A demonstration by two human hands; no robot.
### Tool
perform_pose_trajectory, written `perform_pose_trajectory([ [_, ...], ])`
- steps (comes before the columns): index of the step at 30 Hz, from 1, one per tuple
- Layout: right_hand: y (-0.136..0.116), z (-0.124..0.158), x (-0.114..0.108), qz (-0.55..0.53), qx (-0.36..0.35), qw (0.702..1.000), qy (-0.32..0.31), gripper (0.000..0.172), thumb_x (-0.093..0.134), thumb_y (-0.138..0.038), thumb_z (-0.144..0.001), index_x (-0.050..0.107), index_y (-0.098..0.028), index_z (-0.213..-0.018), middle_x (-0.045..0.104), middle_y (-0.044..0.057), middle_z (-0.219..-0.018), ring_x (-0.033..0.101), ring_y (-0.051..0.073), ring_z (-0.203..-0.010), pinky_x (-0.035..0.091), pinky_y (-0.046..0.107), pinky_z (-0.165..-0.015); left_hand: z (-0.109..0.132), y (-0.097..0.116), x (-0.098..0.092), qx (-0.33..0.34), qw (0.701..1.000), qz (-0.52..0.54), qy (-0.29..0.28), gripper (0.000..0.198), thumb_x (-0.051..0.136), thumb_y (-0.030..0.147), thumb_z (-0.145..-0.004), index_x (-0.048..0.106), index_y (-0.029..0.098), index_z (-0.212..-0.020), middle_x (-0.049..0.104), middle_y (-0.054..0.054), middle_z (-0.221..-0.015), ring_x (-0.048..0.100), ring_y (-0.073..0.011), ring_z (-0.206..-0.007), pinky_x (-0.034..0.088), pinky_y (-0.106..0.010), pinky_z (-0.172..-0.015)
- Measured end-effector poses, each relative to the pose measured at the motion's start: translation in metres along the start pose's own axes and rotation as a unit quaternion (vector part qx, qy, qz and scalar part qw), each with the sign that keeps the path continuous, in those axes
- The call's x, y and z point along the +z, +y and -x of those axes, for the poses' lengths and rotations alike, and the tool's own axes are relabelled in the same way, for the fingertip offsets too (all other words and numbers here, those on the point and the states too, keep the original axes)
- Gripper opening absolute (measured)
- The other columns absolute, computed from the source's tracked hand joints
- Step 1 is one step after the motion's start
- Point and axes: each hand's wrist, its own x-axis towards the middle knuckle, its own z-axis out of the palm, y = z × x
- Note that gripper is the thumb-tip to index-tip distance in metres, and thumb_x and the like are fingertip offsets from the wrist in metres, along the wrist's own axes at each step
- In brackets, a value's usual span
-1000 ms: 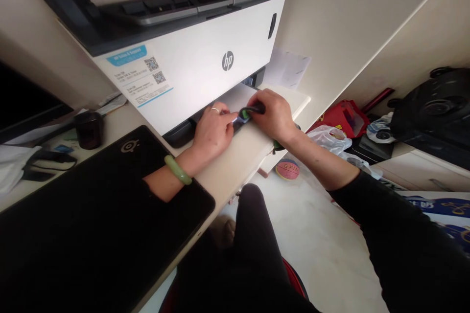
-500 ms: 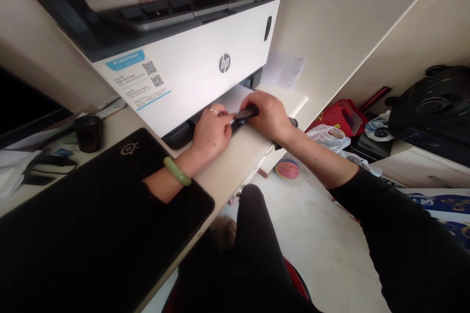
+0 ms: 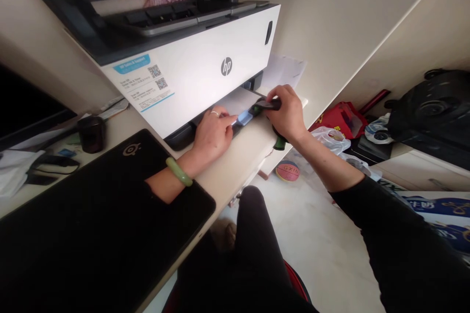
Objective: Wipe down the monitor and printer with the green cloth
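My left hand (image 3: 213,134) lies at the front of a white HP printer (image 3: 191,76), its fingertips at a small blue piece (image 3: 245,118). I cannot tell whether those fingers grip it. A white paper sheet (image 3: 237,100) sits in the printer's output slot beside them. My right hand (image 3: 288,113) is closed around a black tool with a green end (image 3: 270,104); its exact kind is unclear. The green end (image 3: 279,143) shows below my palm. A pale green bangle (image 3: 178,172) circles my left wrist.
A black SteelSeries mat (image 3: 91,220) lies under my left forearm, with a dark cup (image 3: 91,135) behind it. Loose papers (image 3: 283,71) stand behind the printer. To the right are a red bag (image 3: 340,120), a plastic bag (image 3: 330,139) and a black case (image 3: 429,102).
My right hand has moved right and away from my left hand, taking the black tool with it. The blue piece now shows between my hands.
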Motion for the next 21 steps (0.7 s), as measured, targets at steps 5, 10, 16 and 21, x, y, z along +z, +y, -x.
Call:
perform_pose_trajectory([
  [5, 0.007, 0.009, -0.014, -0.108, 0.128, 0.986, -0.025, 0.015, 0.069, -0.031, -0.075, 0.073, -0.021, -0.086, 0.073, 0.003, -0.092, 0.063, 0.02, -0.085, 0.052, 0.036, -0.077, -0.001, 0.001, 0.0, -0.006, 1.0, 0.002, -0.005, 0.042, 0.054, 0.006, -0.095, 0.085, 0.022, -0.119, 0.07, -0.012, -0.122, 0.065, -0.0283, -0.107, 0.059, -0.046, -0.104],
  [10, -0.016, 0.015, -0.016, -0.256, 0.231, 0.938, -0.043, 0.027, 0.062, -0.024, -0.068, 0.08, -0.02, -0.087, 0.07, 0.0, -0.07, 0.055, 0.014, -0.063, 0.043, 0.029, -0.058, -0.001, 0.003, -0.003, -0.003, 1.0, -0.005, -0.002, 0.041, 0.053, 0.008, -0.096, 0.081, 0.018, -0.124, 0.069, -0.015, -0.125, 0.067, -0.0314, -0.113, 0.058, -0.049, -0.107],
  [16, -0.052, 0.027, -0.018, -0.338, 0.228, 0.904, -0.127, 0.02, 0.084, -0.038, -0.072, 0.078, -0.021, -0.08, 0.071, -0.001, -0.071, 0.058, 0.013, -0.066, 0.048, 0.027, -0.059, 0.002, 0.02, -0.013, 0.082, 0.992, 0.065, 0.076, 0.046, 0.056, 0.03, -0.106, 0.062, 0.022, -0.151, 0.068, -0.014, -0.144, 0.064, -0.0311, -0.135, 0.052, -0.05, -0.119],
  [21, -0.066, 0.043, -0.024, -0.426, 0.197, 0.852, -0.231, 0.037, 0.089, -0.052, -0.075, 0.08, -0.023, -0.096, 0.08, 0.001, -0.09, 0.069, 0.018, -0.085, 0.058, 0.031, -0.078, 0.003, 0.02, -0.008, 0.057, 0.976, 0.186, 0.098, 0.029, 0.054, 0.027, -0.106, 0.068, 0.024, -0.132, 0.078, -0.007, -0.121, 0.072, -0.0198, -0.106, 0.062, -0.033, -0.092],
])
